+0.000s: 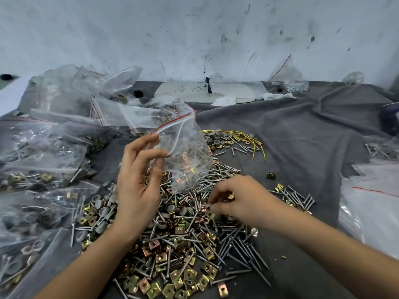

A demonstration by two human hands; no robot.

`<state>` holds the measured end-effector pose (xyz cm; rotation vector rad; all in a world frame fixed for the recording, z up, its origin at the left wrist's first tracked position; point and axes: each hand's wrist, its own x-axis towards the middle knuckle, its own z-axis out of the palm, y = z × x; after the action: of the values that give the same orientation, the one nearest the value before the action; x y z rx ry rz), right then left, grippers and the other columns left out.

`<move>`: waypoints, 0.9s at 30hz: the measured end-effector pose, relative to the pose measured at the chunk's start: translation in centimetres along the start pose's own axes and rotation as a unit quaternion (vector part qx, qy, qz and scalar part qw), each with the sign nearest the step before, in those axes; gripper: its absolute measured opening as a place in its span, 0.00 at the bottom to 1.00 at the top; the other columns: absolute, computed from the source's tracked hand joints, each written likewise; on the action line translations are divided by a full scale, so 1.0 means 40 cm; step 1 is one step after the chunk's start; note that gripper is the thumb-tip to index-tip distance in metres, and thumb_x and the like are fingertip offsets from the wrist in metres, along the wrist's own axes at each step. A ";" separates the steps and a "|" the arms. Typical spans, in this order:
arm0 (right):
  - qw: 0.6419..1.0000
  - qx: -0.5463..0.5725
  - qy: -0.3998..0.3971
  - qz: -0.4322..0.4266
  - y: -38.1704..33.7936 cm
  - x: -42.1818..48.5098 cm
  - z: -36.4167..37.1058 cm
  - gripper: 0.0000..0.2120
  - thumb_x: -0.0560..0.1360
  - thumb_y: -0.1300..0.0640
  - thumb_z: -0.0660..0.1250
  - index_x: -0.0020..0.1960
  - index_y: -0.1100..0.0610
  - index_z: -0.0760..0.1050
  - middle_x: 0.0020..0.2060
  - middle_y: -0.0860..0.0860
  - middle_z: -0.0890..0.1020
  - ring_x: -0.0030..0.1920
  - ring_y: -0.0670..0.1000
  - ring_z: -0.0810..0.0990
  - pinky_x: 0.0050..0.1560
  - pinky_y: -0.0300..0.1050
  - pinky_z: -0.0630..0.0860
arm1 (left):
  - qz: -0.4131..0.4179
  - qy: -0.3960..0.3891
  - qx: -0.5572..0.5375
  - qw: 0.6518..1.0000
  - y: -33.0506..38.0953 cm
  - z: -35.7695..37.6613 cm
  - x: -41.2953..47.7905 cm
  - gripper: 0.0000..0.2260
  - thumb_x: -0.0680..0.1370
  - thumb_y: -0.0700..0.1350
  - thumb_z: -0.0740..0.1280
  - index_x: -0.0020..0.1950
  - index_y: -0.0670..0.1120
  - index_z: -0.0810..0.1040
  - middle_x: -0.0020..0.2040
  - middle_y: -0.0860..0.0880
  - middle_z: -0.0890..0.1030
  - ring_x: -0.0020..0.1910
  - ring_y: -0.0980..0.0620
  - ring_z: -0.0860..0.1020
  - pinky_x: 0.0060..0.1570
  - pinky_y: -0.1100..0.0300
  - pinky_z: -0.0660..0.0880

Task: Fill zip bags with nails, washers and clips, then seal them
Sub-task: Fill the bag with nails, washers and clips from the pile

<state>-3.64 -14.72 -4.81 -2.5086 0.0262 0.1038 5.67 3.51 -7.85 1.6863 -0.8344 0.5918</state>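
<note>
The left hand (138,180) pinches one side of a clear zip bag (185,152) between thumb and fingers. The bag stands nearly upright, its long axis vertical. Its red-striped mouth gapes upward and its bottom touches the pile of nails, washers and clips (179,238). The right hand (239,201) pinches a brass clip (230,196) over the pile. The handwriting on the white board (237,91) behind is unreadable.

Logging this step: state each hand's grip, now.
Left hand: pinches the zip bag near its open mouth.
Right hand: fingers curled, pinching a clip at the loose pile.
</note>
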 end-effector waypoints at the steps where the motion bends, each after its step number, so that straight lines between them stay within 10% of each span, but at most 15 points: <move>1: 0.999 0.038 0.021 0.002 -0.001 -0.001 -0.007 0.03 0.72 0.56 0.73 0.45 0.50 0.82 0.38 0.46 0.84 0.37 0.40 0.78 0.37 0.28 0.71 | -0.003 -0.015 -0.001 1.000 0.002 0.002 -0.002 0.06 0.80 0.46 0.60 0.53 0.51 0.76 0.64 0.53 0.71 0.67 0.53 0.71 0.62 0.48 0.73; 7: 0.959 0.195 0.173 -0.114 -0.041 -0.019 -0.030 0.07 0.68 0.60 0.75 0.40 0.50 0.81 0.35 0.48 0.83 0.35 0.41 0.78 0.41 0.37 0.75 | 0.038 -0.101 -0.002 0.994 0.014 0.013 -0.007 0.06 0.79 0.44 0.61 0.52 0.51 0.77 0.66 0.45 0.68 0.71 0.53 0.67 0.72 0.59 0.62; 13: 0.896 0.014 0.375 -0.236 -0.061 -0.033 -0.047 0.05 0.70 0.61 0.74 0.45 0.59 0.82 0.38 0.45 0.75 0.34 0.35 0.70 0.38 0.31 0.68 | 0.078 -0.174 0.018 0.981 0.013 0.012 -0.006 0.07 0.80 0.44 0.61 0.53 0.50 0.78 0.68 0.44 0.68 0.73 0.51 0.65 0.73 0.57 0.61; 19: 0.918 -0.042 0.359 -0.165 -0.043 -0.025 -0.040 0.09 0.71 0.57 0.74 0.50 0.54 0.82 0.38 0.44 0.73 0.34 0.36 0.68 0.36 0.37 0.69 | 0.112 -0.194 0.025 0.974 0.018 0.017 -0.011 0.07 0.80 0.45 0.61 0.53 0.48 0.78 0.67 0.41 0.70 0.71 0.48 0.68 0.71 0.58 0.64; 27: 0.963 0.020 0.256 -0.081 -0.013 -0.010 -0.056 0.06 0.73 0.55 0.70 0.43 0.47 0.72 0.31 0.43 0.75 0.31 0.42 0.72 0.35 0.37 0.68 | -0.006 -0.025 0.050 0.998 0.017 0.003 0.000 0.05 0.79 0.43 0.63 0.52 0.50 0.78 0.64 0.47 0.73 0.66 0.52 0.72 0.62 0.56 0.73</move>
<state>-3.85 -15.65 -2.66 -2.4192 0.0341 -0.6063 5.13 3.29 -7.45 1.8023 -0.8409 0.5932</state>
